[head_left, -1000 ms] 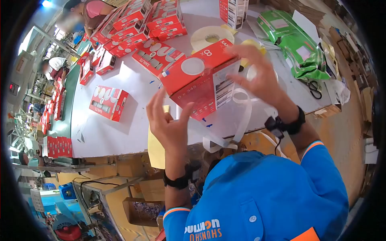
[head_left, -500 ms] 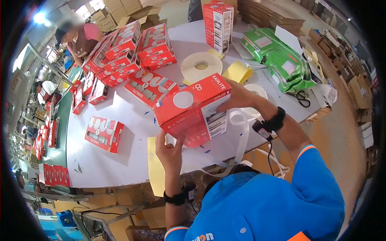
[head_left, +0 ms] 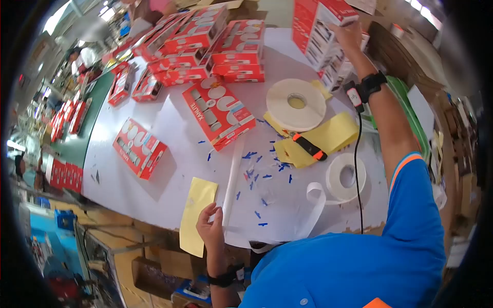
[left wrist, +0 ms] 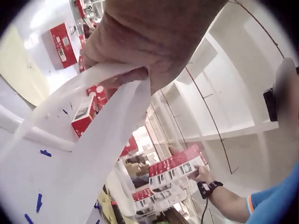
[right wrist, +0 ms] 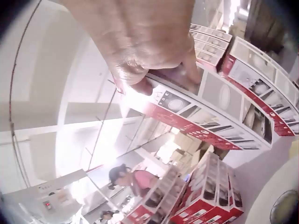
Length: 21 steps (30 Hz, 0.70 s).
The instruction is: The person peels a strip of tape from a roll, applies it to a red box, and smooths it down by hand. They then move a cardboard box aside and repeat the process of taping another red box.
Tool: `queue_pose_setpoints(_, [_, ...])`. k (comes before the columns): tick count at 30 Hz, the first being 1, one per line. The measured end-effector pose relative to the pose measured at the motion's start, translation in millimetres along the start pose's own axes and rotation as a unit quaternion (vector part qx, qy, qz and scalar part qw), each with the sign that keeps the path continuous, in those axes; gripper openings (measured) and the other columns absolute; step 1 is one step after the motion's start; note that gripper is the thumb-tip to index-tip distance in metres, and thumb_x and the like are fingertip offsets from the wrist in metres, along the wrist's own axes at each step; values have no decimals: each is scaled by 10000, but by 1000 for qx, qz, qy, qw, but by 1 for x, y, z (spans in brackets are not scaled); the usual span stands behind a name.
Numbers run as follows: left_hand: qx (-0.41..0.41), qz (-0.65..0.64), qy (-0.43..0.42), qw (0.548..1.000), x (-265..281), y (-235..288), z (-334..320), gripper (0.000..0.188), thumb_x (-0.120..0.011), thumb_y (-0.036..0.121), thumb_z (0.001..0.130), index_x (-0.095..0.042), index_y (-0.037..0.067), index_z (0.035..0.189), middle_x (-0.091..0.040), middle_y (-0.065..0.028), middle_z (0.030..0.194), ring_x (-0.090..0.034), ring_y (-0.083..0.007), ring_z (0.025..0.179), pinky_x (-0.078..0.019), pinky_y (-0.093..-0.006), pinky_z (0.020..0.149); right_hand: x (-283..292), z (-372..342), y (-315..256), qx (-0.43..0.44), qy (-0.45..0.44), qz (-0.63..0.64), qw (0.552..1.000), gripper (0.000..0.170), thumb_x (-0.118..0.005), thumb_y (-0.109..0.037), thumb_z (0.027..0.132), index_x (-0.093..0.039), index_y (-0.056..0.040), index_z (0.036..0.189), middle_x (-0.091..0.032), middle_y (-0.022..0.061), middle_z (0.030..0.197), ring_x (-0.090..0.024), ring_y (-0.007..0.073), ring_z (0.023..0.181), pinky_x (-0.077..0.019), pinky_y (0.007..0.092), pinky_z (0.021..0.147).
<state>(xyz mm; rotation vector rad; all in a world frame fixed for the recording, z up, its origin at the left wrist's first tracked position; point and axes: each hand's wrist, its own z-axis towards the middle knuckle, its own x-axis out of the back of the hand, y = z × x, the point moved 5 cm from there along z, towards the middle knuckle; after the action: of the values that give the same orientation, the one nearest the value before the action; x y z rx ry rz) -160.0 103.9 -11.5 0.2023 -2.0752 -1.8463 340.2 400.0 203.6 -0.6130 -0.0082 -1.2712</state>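
At the table's far right, my right hand [head_left: 350,37] grips the end of a red and white XANLITE carton [head_left: 311,32]. In the right wrist view, its thumb and fingers bend over the upper edge of the carton [right wrist: 187,119], which stands beside similar boxes. Near the front edge, my left hand [head_left: 211,229] hovers beside a yellow sheet [head_left: 191,213] with its fingers curled. A translucent white strip [left wrist: 110,123] runs between that hand's thumb and fingers in the left wrist view and loops down over the table. Its fingertips are partly hidden there.
Stacked red boxes [head_left: 239,46] fill the back left; two more red boxes lie nearer. A large white roll [head_left: 277,105], an orange-black cutter [head_left: 308,146] on yellow paper and a smaller white roll [head_left: 335,177] lie at right. Blue bits [head_left: 250,154] are scattered mid-table.
Both hands were around the carton at the table's middle. My right hand has carried it to the back right; my left hand has let go and drawn toward the front edge.
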Motion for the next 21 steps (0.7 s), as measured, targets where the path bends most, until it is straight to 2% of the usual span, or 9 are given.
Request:
queue_pose_setpoints(2, [49, -24, 32, 998, 8, -5, -7, 251, -640, 66, 806, -614, -27, 1037, -641, -94, 872, -595, -111, 754, -470, -206, 606, -38, -3, 40, -27, -9, -18, 999, 342, -747, -325, 657, -643, -17, 764, -661, 89, 745, -633, 187, 699, -471, 341, 607])
queue_pose_setpoints(5, [75, 20, 57, 995, 25, -7, -8, 242, -636, 83, 810, -619, -25, 1026, -645, -84, 852, -591, -112, 765, -471, -220, 648, -95, -16, 131, -186, -71, -3, 980, 415, -722, -405, 665, -675, -1, 750, -678, 99, 747, -646, 246, 765, -468, 390, 771])
queue_pose_setpoints(6, [56, 41, 70, 995, 33, -8, -4, 239, -634, 105, 815, -625, -21, 1017, -649, -72, 849, -589, -113, 787, -465, -228, 701, -99, -11, 134, -232, -264, -42, 935, 499, -709, -437, 676, -675, 17, 880, -675, 139, 922, -637, 273, 852, -472, 388, 796])
queue_pose_setpoints(7, [78, 33, 79, 993, 41, -6, -3, 242, -625, 104, 822, -618, -18, 1032, -652, -60, 852, -571, -89, 759, -449, -215, 680, -111, -4, 158, -225, -208, -104, 946, 584, -693, -486, 676, -663, 36, 937, -642, 188, 1036, -623, 311, 935, -476, 407, 808])
queue_pose_setpoints(9, [81, -36, 99, 991, 56, 10, 4, 259, -606, 100, 855, -577, -14, 1086, -660, -73, 866, -558, -63, 671, -429, -188, 601, -109, 3, 150, -188, -159, -237, 940, 667, -665, -547, 669, -655, 59, 948, -630, 242, 1022, -609, 352, 978, -468, 426, 832])
queue_pose_setpoints(13, [62, -186, 182, 964, 89, 33, 29, 244, -620, 127, 859, -566, 29, 1077, -624, -66, 847, -504, -44, 502, -360, -154, 377, -104, 12, 160, -195, -177, -232, 936, 717, -648, -570, 664, -636, 73, 980, -601, 276, 1051, -572, 390, 1027, -453, 437, 865])
queue_pose_setpoints(18, [82, -185, 173, 964, 127, 25, 71, 259, -614, 151, 862, -560, 64, 1099, -633, -32, 899, -428, -6, 517, -294, -147, 381, -124, 22, 238, -191, -167, -235, 938, 590, -644, -488, 711, -619, 35, 981, -605, 278, 986, -567, 417, 965, -451, 452, 815])
queue_pose_setpoints(20, [120, -194, 195, 954, 146, 8, 94, 263, -607, 143, 864, -552, 64, 1109, -622, -46, 924, -431, -16, 498, -284, -146, 363, -105, 5, 180, -154, -179, -247, 940, 522, -643, -407, 738, -603, 44, 998, -615, 265, 962, -570, 422, 941, -450, 453, 814])
queue_pose_setpoints(21, [139, -196, 202, 950, 156, -1, 107, 265, -603, 138, 866, -549, 63, 1113, -617, -53, 937, -432, -22, 489, -279, -146, 354, -86, -7, 108, -122, -198, -270, 934, 487, -642, -345, 754, -592, 59, 1021, -623, 248, 961, -571, 418, 939, -448, 449, 832])
